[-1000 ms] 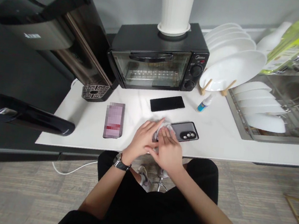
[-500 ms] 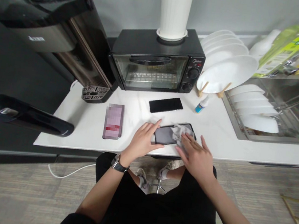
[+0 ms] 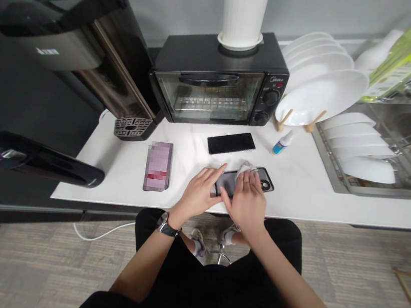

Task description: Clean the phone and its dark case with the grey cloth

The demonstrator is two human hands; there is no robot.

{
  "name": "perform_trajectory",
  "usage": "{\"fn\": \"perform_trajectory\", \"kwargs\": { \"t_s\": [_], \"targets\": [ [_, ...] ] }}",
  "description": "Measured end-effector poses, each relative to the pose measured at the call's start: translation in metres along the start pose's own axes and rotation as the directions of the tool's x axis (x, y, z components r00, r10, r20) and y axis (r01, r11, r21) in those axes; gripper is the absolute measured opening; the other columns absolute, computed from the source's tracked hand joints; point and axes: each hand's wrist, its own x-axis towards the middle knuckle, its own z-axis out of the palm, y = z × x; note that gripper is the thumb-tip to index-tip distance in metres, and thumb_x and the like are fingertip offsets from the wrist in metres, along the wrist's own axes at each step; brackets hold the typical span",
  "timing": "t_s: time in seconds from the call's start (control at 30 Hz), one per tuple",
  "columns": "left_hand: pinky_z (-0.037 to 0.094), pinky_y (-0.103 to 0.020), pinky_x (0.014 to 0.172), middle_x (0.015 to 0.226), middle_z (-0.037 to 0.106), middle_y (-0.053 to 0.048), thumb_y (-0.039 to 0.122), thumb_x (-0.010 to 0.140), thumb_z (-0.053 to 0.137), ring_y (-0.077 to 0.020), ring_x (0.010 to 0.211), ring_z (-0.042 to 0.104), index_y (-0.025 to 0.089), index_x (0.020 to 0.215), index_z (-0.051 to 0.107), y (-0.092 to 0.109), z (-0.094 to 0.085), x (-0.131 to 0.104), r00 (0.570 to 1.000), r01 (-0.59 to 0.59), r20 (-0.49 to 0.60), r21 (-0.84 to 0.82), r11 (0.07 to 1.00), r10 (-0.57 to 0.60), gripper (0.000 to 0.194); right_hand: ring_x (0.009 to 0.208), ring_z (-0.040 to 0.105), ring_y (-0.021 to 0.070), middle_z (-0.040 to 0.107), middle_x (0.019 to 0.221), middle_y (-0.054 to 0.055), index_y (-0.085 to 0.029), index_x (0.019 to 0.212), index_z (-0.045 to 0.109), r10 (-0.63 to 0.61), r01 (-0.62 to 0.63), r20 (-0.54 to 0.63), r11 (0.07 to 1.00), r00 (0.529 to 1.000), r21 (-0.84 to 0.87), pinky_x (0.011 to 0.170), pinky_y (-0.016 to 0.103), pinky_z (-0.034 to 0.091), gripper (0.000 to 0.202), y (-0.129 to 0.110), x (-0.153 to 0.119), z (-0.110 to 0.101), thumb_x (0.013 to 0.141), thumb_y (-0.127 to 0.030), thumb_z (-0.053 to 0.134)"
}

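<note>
A dark-edged phone case [image 3: 227, 181] lies on the white counter near its front edge, its round camera opening showing at the right end. My left hand [image 3: 200, 191] grips the left end of the case between thumb and fingers. On top of the case, my right hand [image 3: 248, 200] presses a crumpled pale cloth [image 3: 243, 167] under its fingers. Just behind lies a black phone [image 3: 231, 143], flat and screen up. A small white bottle with a blue label [image 3: 282, 143] stands to the right of that phone. Farther left rests a pinkish, pixelated rectangular object [image 3: 158, 167].
Behind the phones stands a black toaster oven [image 3: 213, 94] with a white pot [image 3: 244, 12] on top. A tall dispenser [image 3: 124, 82] and a dark cylinder [image 3: 38, 160] are at left. White plates [image 3: 323, 93] and a sink rack [image 3: 325, 165] occupy the right.
My right hand has moved left along the case with the cloth, uncovering the round camera opening. My left hand stays at the left end. The view has shifted slightly.
</note>
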Motion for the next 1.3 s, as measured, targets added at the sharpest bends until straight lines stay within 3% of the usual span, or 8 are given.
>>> {"fn": "perform_trajectory", "kwargs": {
  "t_s": [0.2,0.43,0.6,0.7,0.93,1.07,1.17,1.3],
  "targets": [
    [0.048,-0.046,0.108,0.135,0.059,-0.013,0.016,0.094,0.057,-0.0312,0.122,0.054,0.024,0.169,0.021,-0.002,0.002,-0.005,1.000,-0.013,0.009,0.030,0.999,0.012,0.083,0.128,0.070,0.0317,0.074,0.132,0.024,-0.004,0.125,0.071,-0.192,0.180,0.050,0.965,0.980,0.192,0.119,0.049,0.047,0.046,-0.025,-0.008,-0.008,0.108,-0.036,0.044],
    [0.048,-0.048,0.109,0.136,0.061,-0.011,0.033,0.089,0.080,-0.0331,0.125,0.054,0.024,0.168,0.024,0.006,0.002,-0.005,0.998,0.056,-0.007,0.038,0.998,-0.055,0.097,0.129,0.070,0.0245,0.077,0.132,0.010,-0.018,0.127,0.071,-0.223,0.209,0.052,0.957,0.973,0.202,0.125,0.052,0.037,0.034,0.030,-0.033,-0.035,0.109,-0.039,0.050],
    [0.047,-0.050,0.110,0.138,0.062,-0.011,0.046,0.086,0.085,-0.0329,0.125,0.056,0.026,0.168,0.020,0.006,0.003,-0.003,0.999,0.034,-0.028,0.013,0.999,-0.034,0.106,0.135,0.066,0.0326,0.068,0.145,0.018,-0.013,0.141,0.063,-0.106,0.106,0.003,0.994,0.994,0.017,0.126,0.061,0.030,0.046,0.074,-0.044,-0.034,0.108,-0.043,0.052],
    [0.048,-0.050,0.109,0.139,0.062,-0.011,0.047,0.087,0.084,-0.0330,0.125,0.056,0.026,0.169,0.016,0.005,0.005,0.001,1.000,0.016,-0.018,0.019,1.000,-0.015,0.109,0.137,0.063,0.0360,0.064,0.149,0.021,-0.010,0.144,0.059,-0.051,0.050,-0.027,0.999,0.998,-0.017,0.127,0.067,0.024,0.054,0.081,-0.039,-0.026,0.107,-0.049,0.050],
    [0.049,-0.049,0.110,0.140,0.062,-0.010,0.042,0.090,0.081,-0.0319,0.126,0.056,0.027,0.170,0.013,0.002,0.003,0.004,1.000,-0.005,-0.026,-0.021,1.000,0.004,0.105,0.136,0.061,0.0464,0.063,0.140,0.038,0.008,0.137,0.058,0.015,-0.017,-0.066,0.999,0.998,-0.037,0.120,0.061,0.040,0.084,0.026,-0.006,-0.002,0.101,-0.067,0.050],
    [0.049,-0.048,0.108,0.140,0.061,-0.012,0.028,0.096,0.070,-0.0319,0.123,0.056,0.025,0.170,0.015,-0.005,0.007,0.004,1.000,-0.007,-0.019,-0.005,1.000,0.007,0.092,0.136,0.060,0.0471,0.064,0.137,0.040,0.013,0.134,0.058,-0.060,0.061,-0.023,0.998,0.998,0.029,0.121,0.057,0.043,0.090,-0.018,-0.005,0.007,0.100,-0.070,0.048],
    [0.050,-0.048,0.105,0.133,0.062,-0.013,0.026,0.097,0.065,-0.0322,0.118,0.057,0.021,0.169,0.020,-0.009,0.010,0.003,1.000,0.031,-0.004,0.043,0.999,-0.031,0.086,0.135,0.063,0.0408,0.067,0.137,0.034,0.007,0.134,0.061,-0.130,0.125,0.023,0.981,0.991,0.146,0.121,0.053,0.044,0.082,-0.032,-0.012,0.002,0.102,-0.067,0.047],
    [0.049,-0.048,0.108,0.138,0.060,-0.013,0.038,0.092,0.076,-0.0334,0.125,0.055,0.024,0.170,0.017,-0.006,0.007,-0.001,0.999,0.036,-0.005,0.013,0.999,-0.036,0.098,0.132,0.068,0.0304,0.074,0.135,0.019,-0.011,0.133,0.067,-0.211,0.188,0.076,0.953,0.974,0.237,0.125,0.055,0.037,0.054,-0.010,-0.024,-0.019,0.106,-0.055,0.049]
  ]
}}
